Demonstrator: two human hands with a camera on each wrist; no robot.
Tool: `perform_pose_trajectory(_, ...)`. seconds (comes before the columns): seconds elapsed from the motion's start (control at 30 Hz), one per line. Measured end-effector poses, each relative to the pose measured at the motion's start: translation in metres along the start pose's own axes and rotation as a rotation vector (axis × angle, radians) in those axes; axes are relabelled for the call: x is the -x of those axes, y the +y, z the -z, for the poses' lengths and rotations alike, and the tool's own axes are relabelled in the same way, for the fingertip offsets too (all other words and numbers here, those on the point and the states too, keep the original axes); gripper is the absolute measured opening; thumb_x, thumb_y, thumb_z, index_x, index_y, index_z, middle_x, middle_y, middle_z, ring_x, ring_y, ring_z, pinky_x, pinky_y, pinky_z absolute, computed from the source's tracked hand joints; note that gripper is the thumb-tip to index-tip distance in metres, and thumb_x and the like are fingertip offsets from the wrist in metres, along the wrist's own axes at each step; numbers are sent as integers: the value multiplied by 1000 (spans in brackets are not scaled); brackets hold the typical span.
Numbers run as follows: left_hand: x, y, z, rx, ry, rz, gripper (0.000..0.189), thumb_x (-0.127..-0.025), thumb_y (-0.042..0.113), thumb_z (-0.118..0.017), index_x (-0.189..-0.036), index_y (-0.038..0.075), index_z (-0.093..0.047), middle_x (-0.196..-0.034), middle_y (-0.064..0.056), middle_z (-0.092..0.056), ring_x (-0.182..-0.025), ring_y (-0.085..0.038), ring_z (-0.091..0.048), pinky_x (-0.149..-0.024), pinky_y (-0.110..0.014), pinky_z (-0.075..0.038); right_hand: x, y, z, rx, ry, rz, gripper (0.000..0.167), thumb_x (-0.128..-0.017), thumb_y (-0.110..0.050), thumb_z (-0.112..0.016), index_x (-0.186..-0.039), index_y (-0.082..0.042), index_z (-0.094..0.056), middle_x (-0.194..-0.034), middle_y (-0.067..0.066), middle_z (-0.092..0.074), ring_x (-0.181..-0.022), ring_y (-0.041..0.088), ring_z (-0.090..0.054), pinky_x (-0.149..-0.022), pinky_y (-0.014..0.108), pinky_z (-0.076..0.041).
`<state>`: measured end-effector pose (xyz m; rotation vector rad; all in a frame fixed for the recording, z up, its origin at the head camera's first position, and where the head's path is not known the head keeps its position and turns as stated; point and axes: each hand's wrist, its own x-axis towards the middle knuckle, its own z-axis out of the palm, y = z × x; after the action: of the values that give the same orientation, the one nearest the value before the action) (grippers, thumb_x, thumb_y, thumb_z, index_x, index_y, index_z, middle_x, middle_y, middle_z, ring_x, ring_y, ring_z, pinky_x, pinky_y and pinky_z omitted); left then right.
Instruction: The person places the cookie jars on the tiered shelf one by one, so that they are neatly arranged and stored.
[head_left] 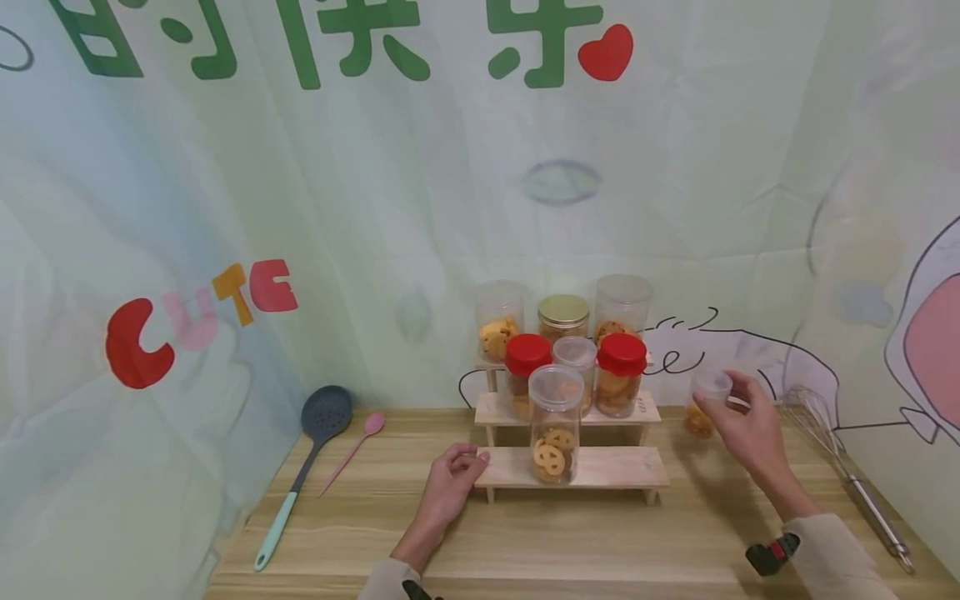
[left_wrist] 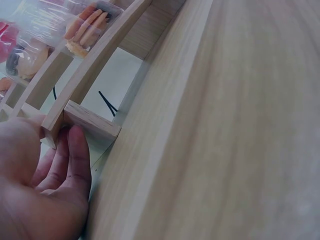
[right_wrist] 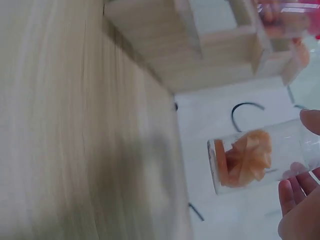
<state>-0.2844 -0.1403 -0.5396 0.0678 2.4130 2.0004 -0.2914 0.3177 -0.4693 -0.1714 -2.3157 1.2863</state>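
Observation:
My right hand holds a clear jar by its top, to the right of a stepped wooden rack. Orange-brown snacks lie in the lower part of this jar in the right wrist view, thumb and fingertips on opposite sides near its upper end. At the rack's lower left corner, my left hand pinches the end of the bottom step, with fingers curled beneath the board. On that step stands a clear-lidded jar of pretzel-shaped cookies.
On the middle step are two red-lidded jars and a clear-lidded jar between them. The top step carries a gold-lidded jar between two tall clear jars. A slotted turner and pink spoon lie left, a whisk right.

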Motion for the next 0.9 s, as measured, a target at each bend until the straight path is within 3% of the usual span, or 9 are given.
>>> perform_pose_trajectory(0.13,0,0,-1,-7,12,2,49,-107,36,-71,-138,-1,-61,-110,-10,-79,-92,-11,-67,-78,-23,-51,11,-12,7,12,-6,31,77,-101,-45,-76,-158,-3,-46,-150,25,-58,-129,33,-57,-87,6,-41)
perform_pose_trajectory(0.27,0,0,-1,-1,9,-7,48,-107,34,-70,-137,-2,-61,-108,-11,-79,-91,-11,-67,-77,-24,-52,24,-26,11,13,-28,65,75,-102,-44,-76,-159,-6,-46,-150,24,-59,-118,12,-56,-83,5,-44)
perform_pose_trajectory(0.43,3,4,-1,3,4,-15,48,-107,34,-70,-137,-3,-61,-109,-13,-79,-91,-10,-68,-77,-24,-55,39,-41,6,-25,-43,158,65,-100,-32,-81,-152,-4,-54,-139,19,-65,-107,-11,-54,-86,5,-48)
perform_pose_trajectory(0.63,4,6,0,10,-1,-19,49,-107,34,-70,-137,-4,-61,-112,-15,-79,-93,-10,-69,-77,-24,-57,54,-50,-10,-53,-90,238,58,-97,-25,-85,-145,-4,-60,-130,15,-71,-101,-7,-64,-84,12,-55)
perform_pose_trajectory(0.9,2,3,-2,3,-2,-12,49,-108,35,-70,-138,-3,-61,-113,-15,-79,-93,-11,-69,-78,-26,-56,63,-58,-36,-91,-151,262,60,-92,-26,-90,-142,-8,-61,-131,8,-72,-110,-7,-62,-91,15,-57)
